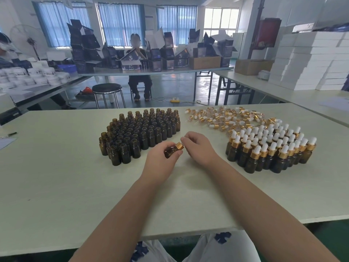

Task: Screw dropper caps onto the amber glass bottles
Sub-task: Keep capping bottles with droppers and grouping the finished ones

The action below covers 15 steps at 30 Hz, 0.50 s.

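Left hand (pixel 164 157) grips a tilted amber bottle (pixel 171 152) above the table (pixel 56 176); right hand (pixel 198 146) fingers pinch its gold dropper cap (pixel 179 146).

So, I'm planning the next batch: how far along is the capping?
Done: the capped bottles standing at right. In hand: the left hand holds one bottle while the right hand pinches its gold cap. Left: the larger block of open bottles, with loose dropper caps behind the capped ones.

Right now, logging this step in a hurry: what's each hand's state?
Left hand: closed, holding an amber bottle.
Right hand: closed, pinching the dropper cap on that bottle's neck.
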### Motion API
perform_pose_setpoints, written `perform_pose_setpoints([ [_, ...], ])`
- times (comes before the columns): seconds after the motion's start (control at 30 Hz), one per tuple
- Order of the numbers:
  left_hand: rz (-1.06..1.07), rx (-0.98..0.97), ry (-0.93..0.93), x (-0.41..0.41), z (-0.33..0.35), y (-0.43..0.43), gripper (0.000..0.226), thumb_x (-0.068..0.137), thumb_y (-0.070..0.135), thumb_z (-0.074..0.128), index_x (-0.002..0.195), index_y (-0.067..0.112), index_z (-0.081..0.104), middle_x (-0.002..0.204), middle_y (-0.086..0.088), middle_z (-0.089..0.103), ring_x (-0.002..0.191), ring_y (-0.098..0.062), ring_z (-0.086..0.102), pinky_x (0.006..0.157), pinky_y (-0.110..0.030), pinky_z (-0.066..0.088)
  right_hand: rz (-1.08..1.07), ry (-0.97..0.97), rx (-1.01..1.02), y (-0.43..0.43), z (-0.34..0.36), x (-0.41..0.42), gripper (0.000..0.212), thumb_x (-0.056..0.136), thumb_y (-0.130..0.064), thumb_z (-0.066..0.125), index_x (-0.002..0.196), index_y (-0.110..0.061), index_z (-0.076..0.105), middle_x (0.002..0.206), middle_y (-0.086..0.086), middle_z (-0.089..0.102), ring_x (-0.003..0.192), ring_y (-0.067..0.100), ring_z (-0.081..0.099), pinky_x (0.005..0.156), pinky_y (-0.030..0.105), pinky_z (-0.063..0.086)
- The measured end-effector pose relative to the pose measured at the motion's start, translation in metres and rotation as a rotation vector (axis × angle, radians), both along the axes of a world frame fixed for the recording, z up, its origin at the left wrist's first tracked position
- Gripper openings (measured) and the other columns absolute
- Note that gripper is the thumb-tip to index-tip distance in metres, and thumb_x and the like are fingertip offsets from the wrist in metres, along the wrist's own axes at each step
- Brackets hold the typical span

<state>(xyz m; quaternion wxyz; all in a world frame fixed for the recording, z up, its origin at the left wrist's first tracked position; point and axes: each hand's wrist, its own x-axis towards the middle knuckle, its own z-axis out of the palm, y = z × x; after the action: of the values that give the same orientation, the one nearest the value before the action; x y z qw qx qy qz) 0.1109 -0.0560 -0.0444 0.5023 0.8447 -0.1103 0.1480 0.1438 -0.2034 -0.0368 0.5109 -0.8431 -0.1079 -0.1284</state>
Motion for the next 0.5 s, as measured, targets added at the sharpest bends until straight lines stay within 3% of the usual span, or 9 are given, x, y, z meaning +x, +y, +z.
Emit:
perform_pose_setpoints([
  [0.1, 0.015, -0.017, 0.011, 0.0009, -0.0016, 0.0003, 0.029, 0.084, 0.028, 0.071, 0.112, 0.026, 0.062, 0.089, 0.022, 0.054, 0.083, 0.022, 0.050, 0.065, 0.007, 0.032, -0.019, -0.010, -0.035, -0.0012, -0.0011, -0.0004, 0.045, 0.093, -0.041, 0.052, 0.057, -0.015, 0.045, 0.048, -0.009, 0.032, 0.047, 0.005, 0.031, 0.052, 0.025, 0.027],
  [0.23, 0.018, -0.015, 0.003, 0.0020, -0.0026, -0.0002, 0.030, 0.083, 0.028, 0.073, 0.111, 0.024, 0.064, 0.095, 0.014, 0.060, 0.083, 0.015, 0.052, 0.067, 0.006, 0.033, -0.041, 0.013, -0.028, -0.0002, 0.0003, -0.0021, 0.055, 0.092, -0.057, 0.044, 0.053, -0.020, 0.035, 0.045, -0.009, 0.028, 0.046, 0.006, 0.027, 0.052, 0.029, 0.024],
  [0.43, 0.004, -0.014, -0.009, 0.0023, -0.0023, 0.0006, 0.024, 0.082, 0.029, 0.073, 0.104, 0.028, 0.064, 0.094, 0.016, 0.061, 0.087, 0.009, 0.054, 0.069, -0.003, 0.038, -0.020, 0.010, 0.075, 0.0000, 0.0021, -0.0010, 0.026, 0.095, -0.030, 0.052, 0.069, -0.025, 0.051, 0.063, -0.008, 0.050, 0.059, 0.010, 0.045, 0.059, 0.026, 0.038],
  [0.5, 0.003, -0.010, -0.011, 0.0024, -0.0021, 0.0005, 0.022, 0.082, 0.029, 0.073, 0.101, 0.029, 0.063, 0.093, 0.016, 0.062, 0.087, 0.008, 0.054, 0.068, -0.003, 0.038, -0.013, 0.000, 0.038, -0.0004, 0.0010, -0.0010, 0.027, 0.095, -0.027, 0.052, 0.068, -0.024, 0.051, 0.062, -0.008, 0.049, 0.059, 0.009, 0.044, 0.058, 0.025, 0.037],
])
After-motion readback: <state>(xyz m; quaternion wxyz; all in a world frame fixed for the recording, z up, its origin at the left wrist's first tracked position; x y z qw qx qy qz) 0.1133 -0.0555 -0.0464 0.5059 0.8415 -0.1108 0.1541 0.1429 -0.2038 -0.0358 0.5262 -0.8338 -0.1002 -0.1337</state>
